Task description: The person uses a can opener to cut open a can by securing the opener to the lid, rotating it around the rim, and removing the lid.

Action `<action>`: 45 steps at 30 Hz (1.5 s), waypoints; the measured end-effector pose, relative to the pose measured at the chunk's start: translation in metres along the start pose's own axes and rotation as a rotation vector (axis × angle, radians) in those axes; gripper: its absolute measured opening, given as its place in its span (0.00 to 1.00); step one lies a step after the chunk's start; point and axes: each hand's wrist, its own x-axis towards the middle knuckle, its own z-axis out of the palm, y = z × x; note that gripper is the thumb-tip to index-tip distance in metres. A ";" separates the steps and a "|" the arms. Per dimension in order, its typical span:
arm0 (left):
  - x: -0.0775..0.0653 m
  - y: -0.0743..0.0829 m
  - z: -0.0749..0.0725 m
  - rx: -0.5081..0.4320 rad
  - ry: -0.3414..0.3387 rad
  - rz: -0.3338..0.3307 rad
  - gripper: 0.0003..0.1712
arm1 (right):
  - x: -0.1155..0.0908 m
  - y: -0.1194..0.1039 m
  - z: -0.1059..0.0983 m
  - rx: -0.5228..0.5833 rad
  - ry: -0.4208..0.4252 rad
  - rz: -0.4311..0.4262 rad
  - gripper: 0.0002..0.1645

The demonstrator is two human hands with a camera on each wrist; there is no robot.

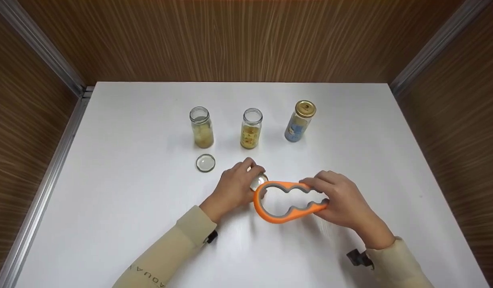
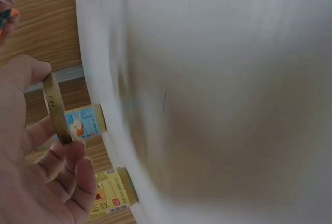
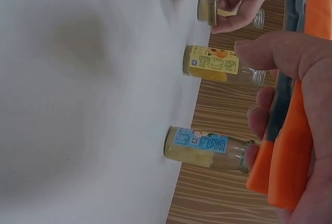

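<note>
My left hand (image 1: pixel 236 184) pinches a round metal jar lid (image 2: pixel 56 109) by its rim, thumb on one side and fingers on the other. In the head view the lid's shiny inner face is up. My right hand (image 1: pixel 344 200) grips the handle ends of an orange and grey jar opener (image 1: pixel 275 219), whose loop lies close beside the lid. Beyond the hands stands an uncapped glass jar (image 1: pixel 250 138) with a yellow label. To its right, a blue-labelled jar (image 1: pixel 296 130) wears a gold lid (image 1: pixel 305 108).
Another uncapped jar (image 1: pixel 203 135) with yellowish contents stands at the left. In front of it a loose lid (image 1: pixel 205 163) lies inner face up on the white table (image 1: pixel 110 180). Wood-patterned panels (image 1: pixel 238 40) rise behind the table and at both sides.
</note>
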 end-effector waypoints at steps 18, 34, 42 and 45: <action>0.020 -0.023 0.007 0.180 0.035 -0.122 0.24 | -0.002 0.000 0.005 0.007 0.018 -0.022 0.28; 0.035 -0.028 0.013 0.161 0.030 -0.137 0.24 | -0.007 0.001 0.005 0.016 0.016 -0.019 0.30; 0.038 -0.032 0.016 0.155 0.044 -0.135 0.28 | -0.007 0.001 0.006 0.020 0.014 -0.009 0.31; 0.039 -0.032 0.017 0.161 0.043 -0.138 0.28 | -0.007 0.001 0.006 0.022 0.014 -0.006 0.31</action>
